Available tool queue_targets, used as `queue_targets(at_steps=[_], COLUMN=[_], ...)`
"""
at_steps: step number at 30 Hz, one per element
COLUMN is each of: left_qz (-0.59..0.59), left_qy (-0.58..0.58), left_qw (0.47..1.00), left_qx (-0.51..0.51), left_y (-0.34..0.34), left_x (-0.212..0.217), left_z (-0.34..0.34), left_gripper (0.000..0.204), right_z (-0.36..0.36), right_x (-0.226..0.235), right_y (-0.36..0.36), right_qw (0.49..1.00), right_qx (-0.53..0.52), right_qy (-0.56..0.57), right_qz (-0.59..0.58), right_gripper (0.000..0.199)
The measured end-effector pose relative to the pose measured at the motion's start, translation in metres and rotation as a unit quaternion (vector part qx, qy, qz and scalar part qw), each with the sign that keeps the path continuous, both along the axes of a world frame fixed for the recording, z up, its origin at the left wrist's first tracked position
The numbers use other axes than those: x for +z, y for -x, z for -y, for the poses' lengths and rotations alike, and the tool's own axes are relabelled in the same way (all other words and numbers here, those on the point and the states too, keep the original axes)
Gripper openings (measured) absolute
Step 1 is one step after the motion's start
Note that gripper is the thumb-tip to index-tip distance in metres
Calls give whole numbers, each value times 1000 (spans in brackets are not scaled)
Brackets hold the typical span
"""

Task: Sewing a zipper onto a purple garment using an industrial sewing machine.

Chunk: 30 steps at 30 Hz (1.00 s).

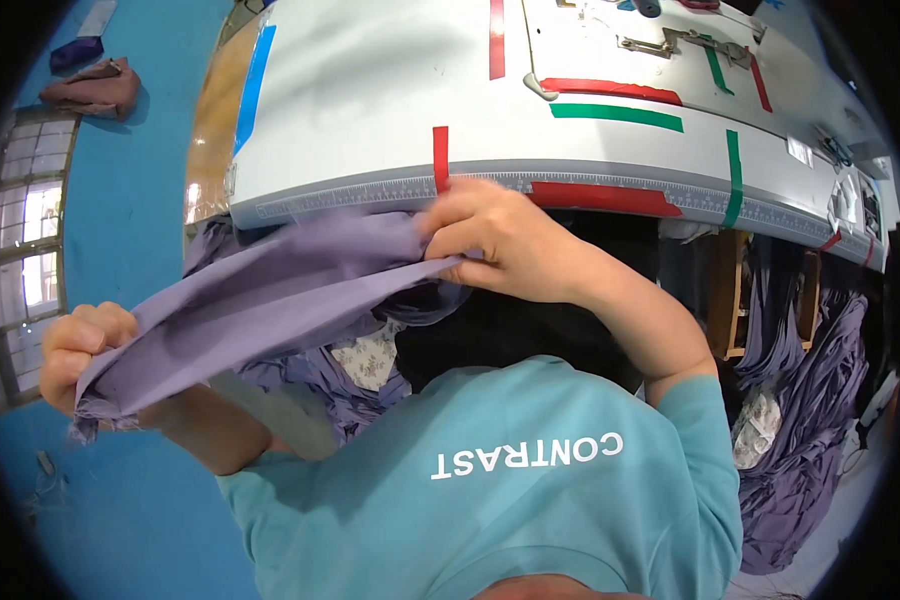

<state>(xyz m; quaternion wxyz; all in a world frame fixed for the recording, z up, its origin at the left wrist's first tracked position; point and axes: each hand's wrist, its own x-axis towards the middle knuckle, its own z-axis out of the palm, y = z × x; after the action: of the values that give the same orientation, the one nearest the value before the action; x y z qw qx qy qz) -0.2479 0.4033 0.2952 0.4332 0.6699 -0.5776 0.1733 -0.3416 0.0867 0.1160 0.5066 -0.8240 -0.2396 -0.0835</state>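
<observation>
Worktable (370,110), white w/ a rounded front edge, spans the top of the view. Blue wall or floor (can't tell which) (170,520) runs down the L side, w/ a barred window (38,230) at far L. Teal short-sleeved shirt (570,520) of the person, w/ white lettering across it, fills bottom centre. Purple cloth (260,290), the piece in hand, is L of centre, stretched at a slant betw. the two hands, in front of the table edge; its L end is lower & frayed. More purple fabric (800,470) hangs in a crumpled heap at far R, beside a wooden frame (727,300). R hand (500,240), near the table edge, pinches the cloth's upper R end; fingers partly blurred. L hand (82,355), well apart from the R, is fisted around the lower L end. Smaller stuff: pinkish bundle (100,90) upper L; floral cloth (368,360) below the held piece; ruler strip (370,188) along the table front; red tape (600,197) & green tape (620,118) on the table; metal fitting (650,46) up top, R of centre.
</observation>
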Motion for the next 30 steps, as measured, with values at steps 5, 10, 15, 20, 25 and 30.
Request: queue_targets(at_steps=[5, 10, 15, 20, 25, 30], left_qz=[-161, -17, -168, -228, -188, -199], left_qy=[54, -79, -211, -280, -314, -307], left_qw=[985, 987, 963, 932, 930, 928], left_qx=[-23, 138, 16, -9, -39, -73], left_y=[-23, -84, -95, -91, -101, -106], left_x=[22, -68, -183, -207, -207, -206], left_z=[47, 176, 270, 313, 332, 344], left_gripper=[24, 14, 13, 14, 17, 15], right_z=[1, 1, 13, 37, 116, 190], right_x=[-4, -32, -94, -106, -44, -36], right_y=[23, 68, 116, 131, 73, -24], right_qw=[985, 984, 966, 963, 955, 923], right_qx=[123, 29, -239, -171, -294, -361], right_qy=[-109, -170, -22, 105, 47, 133], right_qz=[41, -36, -98, -180, -23, 8], right_gripper=[16, 28, 28, 22, 31, 41])
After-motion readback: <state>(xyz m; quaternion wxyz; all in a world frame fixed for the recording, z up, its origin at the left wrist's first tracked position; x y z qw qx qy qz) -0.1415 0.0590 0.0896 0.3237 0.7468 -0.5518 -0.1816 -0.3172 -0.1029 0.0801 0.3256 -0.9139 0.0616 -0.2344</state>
